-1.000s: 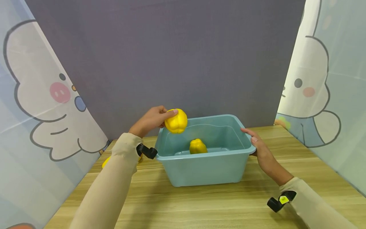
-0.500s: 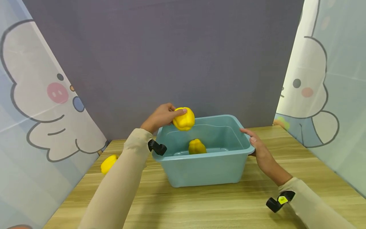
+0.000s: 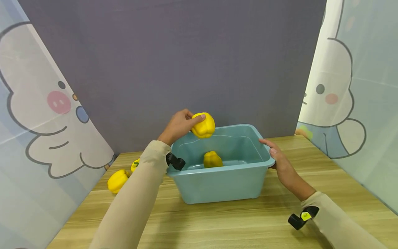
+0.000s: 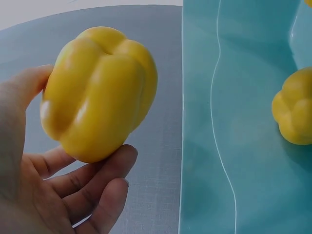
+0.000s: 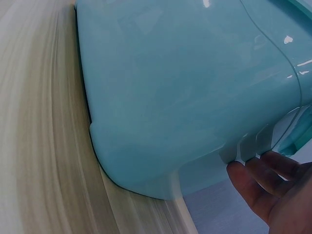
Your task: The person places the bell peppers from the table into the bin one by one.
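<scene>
Above the teal tub [image 3: 217, 186], left hand [image 3: 177, 126] fingers grasp a yellow pepper [image 3: 203, 125] — right hand [image 3: 280, 160] grips its rim.

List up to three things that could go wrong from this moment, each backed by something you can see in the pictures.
1. The left hand holds the yellow pepper near the tub's back rim; released there, it might fall behind.
2. Dropped, it may strike the pepper already inside.
3. The right hand only steadies the tub's side, so a knock could slide it along the table.
</scene>
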`<state>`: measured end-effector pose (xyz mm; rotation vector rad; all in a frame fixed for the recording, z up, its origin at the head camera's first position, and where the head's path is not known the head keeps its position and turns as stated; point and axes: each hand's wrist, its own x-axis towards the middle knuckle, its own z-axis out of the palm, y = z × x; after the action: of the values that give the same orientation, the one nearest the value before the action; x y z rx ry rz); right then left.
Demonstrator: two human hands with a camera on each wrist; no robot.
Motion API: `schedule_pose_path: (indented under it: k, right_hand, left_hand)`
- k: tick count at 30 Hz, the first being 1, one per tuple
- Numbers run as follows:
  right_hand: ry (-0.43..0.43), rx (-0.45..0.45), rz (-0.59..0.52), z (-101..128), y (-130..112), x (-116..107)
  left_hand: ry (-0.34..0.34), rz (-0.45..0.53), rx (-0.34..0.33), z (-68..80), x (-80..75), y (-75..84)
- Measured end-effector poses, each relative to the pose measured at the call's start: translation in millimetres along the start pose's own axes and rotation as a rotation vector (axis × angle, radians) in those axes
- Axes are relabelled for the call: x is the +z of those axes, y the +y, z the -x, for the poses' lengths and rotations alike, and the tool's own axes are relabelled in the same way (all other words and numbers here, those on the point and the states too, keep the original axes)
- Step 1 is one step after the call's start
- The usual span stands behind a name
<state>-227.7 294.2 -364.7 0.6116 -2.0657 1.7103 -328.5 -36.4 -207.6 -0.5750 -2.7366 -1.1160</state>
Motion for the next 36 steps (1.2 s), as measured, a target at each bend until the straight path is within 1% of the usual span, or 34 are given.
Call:
schedule_pose_path:
  k: [9, 18, 22, 27, 31, 36]
  right_hand:
    - [-0.008, -0.007, 0.018, 0, -1, 1]
    - [-0.035, -0.003, 0.045, -2, 1, 0]
    - [-0.038, -0.002, 0.052, -1, 2, -1]
    - [-0.036, -0.002, 0.06, 0, 3, -2]
    - [-0.038, -0.009, 0.061, 2, 4, -3]
    - [-0.039, -0.012, 0.053, 1, 4, -3]
  left_hand:
    - [-0.036, -0.024, 0.023, -5.0, 8.5, 6.6]
    - [-0.116, 0.003, 0.077, -6.4, 17.3, 12.0]
    - [-0.143, 0.016, 0.118, -6.4, 20.8, 14.6]
    - [-0.161, -0.011, 0.16, -7.5, 27.8, 15.8]
    - [-0.174, -0.025, 0.173, -7.4, 32.4, 17.6]
    - [-0.185, -0.041, 0.183, -6.1, 33.9, 19.9]
